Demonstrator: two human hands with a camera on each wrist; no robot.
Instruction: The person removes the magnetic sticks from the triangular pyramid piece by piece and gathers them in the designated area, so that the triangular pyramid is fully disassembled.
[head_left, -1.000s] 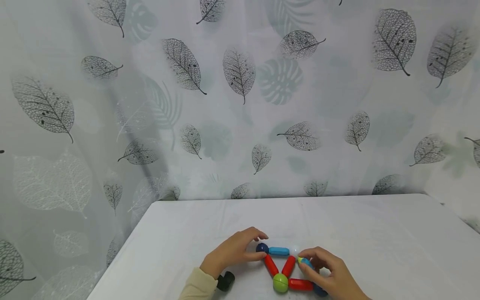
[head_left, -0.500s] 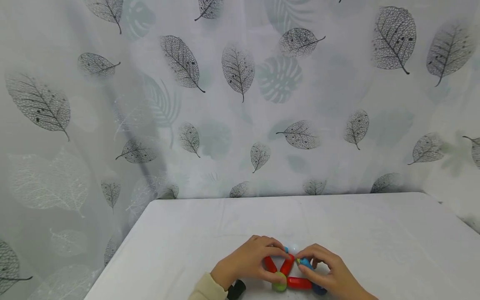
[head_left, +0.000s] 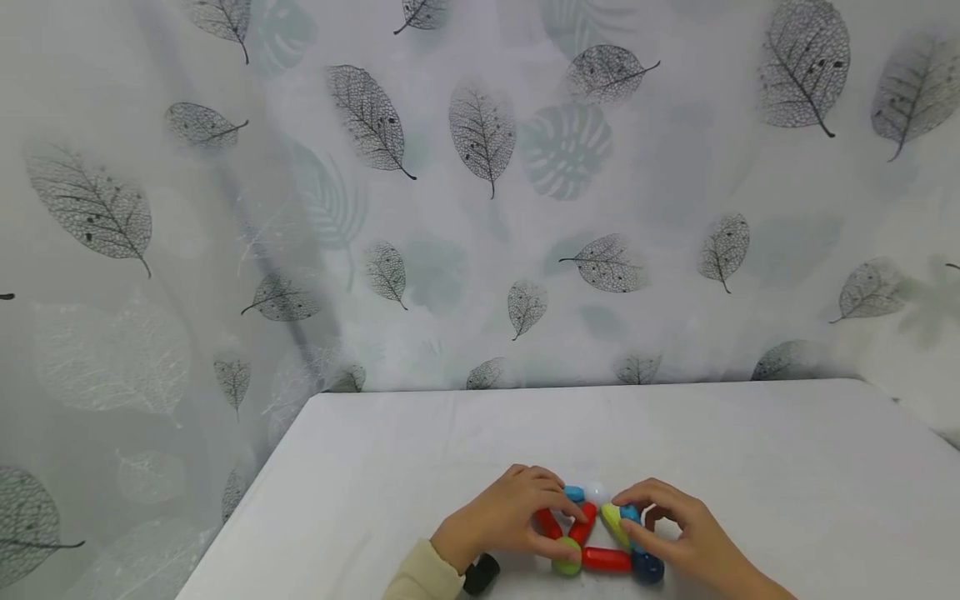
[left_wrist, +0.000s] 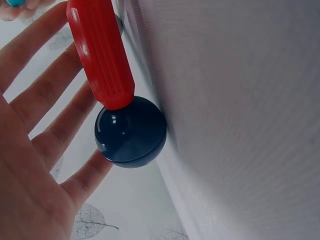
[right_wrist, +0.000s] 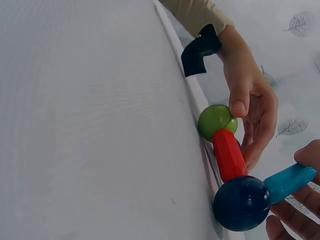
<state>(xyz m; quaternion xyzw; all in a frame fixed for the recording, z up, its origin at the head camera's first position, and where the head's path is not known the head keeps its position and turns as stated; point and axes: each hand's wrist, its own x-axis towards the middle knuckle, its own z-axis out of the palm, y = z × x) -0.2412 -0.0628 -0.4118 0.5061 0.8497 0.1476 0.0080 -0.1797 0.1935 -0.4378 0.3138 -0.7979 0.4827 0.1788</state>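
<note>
- Head view: a white table, with a leaf-print curtain beyond its far edge; an assembly of rods and balls lies at the near part, between the hands.
- Left hand: at the left of the assembly, fingers spread, thumb resting on a green ball; whether the other fingertips press on the rods cannot be told.
- Right hand: thumb and fingers pinching a raised light blue rod, whose lower end meets a dark blue ball.
- Near red rod: between the green ball and that dark blue ball, touching both.
- Two further red rods: at the far side of the green ball, partly covered by the left hand.
- Yellow-green rod: slanted, just left of the raised light blue rod.
- White ball: at the far side, a second light blue rod to its left.
- Left wrist view: another dark blue ball, at a red rod's end, beside the spread fingers.
- Black wrist piece: by the left sleeve.
</note>
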